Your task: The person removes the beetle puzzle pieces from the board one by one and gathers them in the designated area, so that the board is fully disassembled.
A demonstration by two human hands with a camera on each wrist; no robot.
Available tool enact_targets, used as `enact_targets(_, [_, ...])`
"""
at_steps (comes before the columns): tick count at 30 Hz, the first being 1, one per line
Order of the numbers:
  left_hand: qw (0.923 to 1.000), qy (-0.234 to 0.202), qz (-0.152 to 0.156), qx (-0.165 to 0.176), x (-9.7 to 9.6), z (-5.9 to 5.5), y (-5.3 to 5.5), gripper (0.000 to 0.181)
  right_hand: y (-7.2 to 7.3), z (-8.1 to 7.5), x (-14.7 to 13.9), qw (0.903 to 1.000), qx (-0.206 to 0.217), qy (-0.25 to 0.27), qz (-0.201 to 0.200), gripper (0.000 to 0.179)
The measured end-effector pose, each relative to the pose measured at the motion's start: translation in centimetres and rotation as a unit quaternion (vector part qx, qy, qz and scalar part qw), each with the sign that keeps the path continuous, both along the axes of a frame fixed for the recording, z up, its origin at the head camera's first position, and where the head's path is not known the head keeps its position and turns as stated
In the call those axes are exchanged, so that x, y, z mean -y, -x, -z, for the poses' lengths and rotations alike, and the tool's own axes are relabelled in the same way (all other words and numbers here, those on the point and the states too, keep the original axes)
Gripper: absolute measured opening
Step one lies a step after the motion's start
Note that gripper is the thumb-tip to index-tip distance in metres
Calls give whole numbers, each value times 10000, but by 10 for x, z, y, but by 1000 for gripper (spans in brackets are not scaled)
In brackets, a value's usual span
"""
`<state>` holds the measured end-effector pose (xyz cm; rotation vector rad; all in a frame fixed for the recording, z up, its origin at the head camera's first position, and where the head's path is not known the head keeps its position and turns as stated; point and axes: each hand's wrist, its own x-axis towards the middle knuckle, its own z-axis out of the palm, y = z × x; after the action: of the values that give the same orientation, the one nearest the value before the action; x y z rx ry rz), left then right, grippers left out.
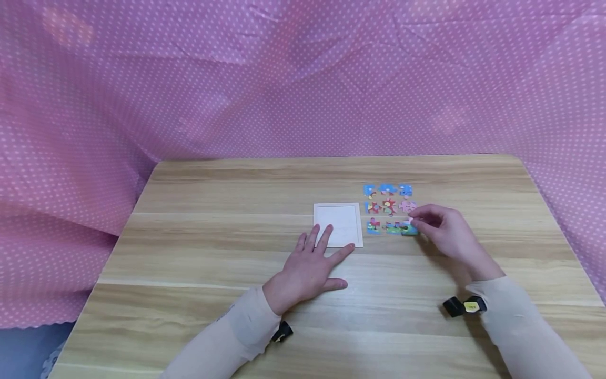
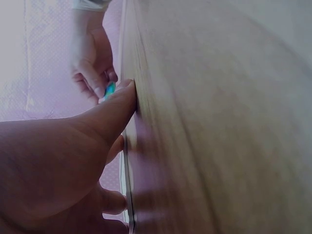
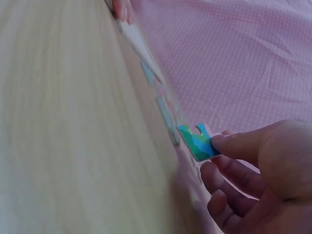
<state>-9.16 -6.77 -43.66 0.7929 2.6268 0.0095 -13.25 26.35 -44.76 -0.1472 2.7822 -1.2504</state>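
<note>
Between thumb and fingers, my right hand (image 1: 447, 231) pinches a blue and green jigsaw piece (image 3: 197, 144), tilted up off the table in the right wrist view. Beside it lie several other jigsaw pieces (image 1: 389, 206), set in three rows with small gaps. My left hand (image 1: 310, 268) is spread flat, its fingertips on the lower part of a white square puzzle tray (image 1: 347, 223) with a raised border. No piece shows in the visible part of the tray; the fingers hide its lower left corner. The left thumb (image 2: 114, 105) rests on the wood in the left wrist view.
All this lies on a wood-grain table (image 1: 213, 210) with rounded far corners. A pink cloth with white dots (image 1: 303, 84) hangs behind the table and down both sides. Each wrist wears a small black camera (image 1: 454, 306) over a pale sleeve.
</note>
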Motion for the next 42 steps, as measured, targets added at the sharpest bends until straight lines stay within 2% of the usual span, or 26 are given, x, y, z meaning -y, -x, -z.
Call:
enact_targets(7, [10000,6,-7,54,0,0,1,79,4,9,-7,9998,53,-174,74,23])
enact_targets(20, [10000,-45,27,39,1,0,1,79,2,13,-4,9989,-241,-384,81,18])
enact_targets(23, [10000,-77,15,57,1,0,1,79,1,12,-4,9987,-275,-417,-63,22])
enact_targets(29, [9998,-126,-23,125,1,-1,1,79,-2,11,-4,9961,-358,-529,-614,31])
enact_targets(42, [9996,-277,105,-23,3,-2,1,79,-3,14,-3,9956,-439,-595,-574,26])
